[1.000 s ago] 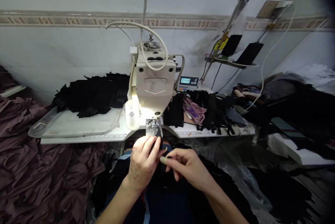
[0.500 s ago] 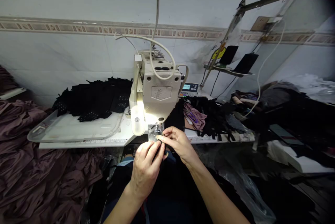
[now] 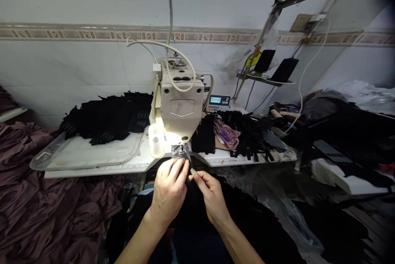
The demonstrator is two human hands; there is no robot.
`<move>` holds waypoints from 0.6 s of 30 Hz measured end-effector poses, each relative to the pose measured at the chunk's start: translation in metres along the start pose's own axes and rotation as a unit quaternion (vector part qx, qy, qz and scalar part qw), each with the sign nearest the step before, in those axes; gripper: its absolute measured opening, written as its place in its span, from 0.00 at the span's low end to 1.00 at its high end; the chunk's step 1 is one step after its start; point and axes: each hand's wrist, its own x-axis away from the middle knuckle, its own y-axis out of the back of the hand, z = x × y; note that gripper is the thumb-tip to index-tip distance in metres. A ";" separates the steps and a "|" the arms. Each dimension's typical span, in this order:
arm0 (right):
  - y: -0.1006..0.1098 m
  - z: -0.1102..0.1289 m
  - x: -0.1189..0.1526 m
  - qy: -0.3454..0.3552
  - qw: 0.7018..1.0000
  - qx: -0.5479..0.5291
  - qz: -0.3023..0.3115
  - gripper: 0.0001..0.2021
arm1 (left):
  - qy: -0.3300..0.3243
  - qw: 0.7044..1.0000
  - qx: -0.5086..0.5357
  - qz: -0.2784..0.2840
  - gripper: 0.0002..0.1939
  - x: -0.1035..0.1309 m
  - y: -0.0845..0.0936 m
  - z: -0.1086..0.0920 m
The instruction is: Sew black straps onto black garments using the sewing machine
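A lit white sewing machine stands in the middle, its presser foot just beyond my fingertips. My left hand is closed with its fingertips on black fabric right in front of the needle area. To the right and a little lower, my right hand pinches the edge of the same black fabric between thumb and fingers. The cloth hangs down towards my lap, and its outline merges with dark clothing. How much of it lies under the presser foot is hidden by my left fingers.
Black cut pieces lie on a clear plastic tray at left. Mauve fabric heaps below. Right of the machine are black straps, a mauve bundle and a control panel. Black thread cones stand behind.
My right hand has moved down and slightly right, away from the presser foot. My left hand has shifted slightly up and left to the needle area. The camera view has shifted a little.
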 end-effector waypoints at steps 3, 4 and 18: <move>-0.004 0.006 -0.003 -0.004 1.000 -0.016 0.002 0.20 | 0.004 1.000 -0.005 0.005 0.22 0.000 0.002 0.002; -0.005 0.007 -0.003 -0.003 1.000 -0.019 0.002 0.20 | 0.004 1.000 -0.008 0.006 0.23 0.000 0.002 0.003; 0.021 -0.014 -0.008 -0.047 0.997 -0.053 -0.020 0.18 | 0.181 0.971 0.148 -0.040 0.23 0.028 0.011 -0.001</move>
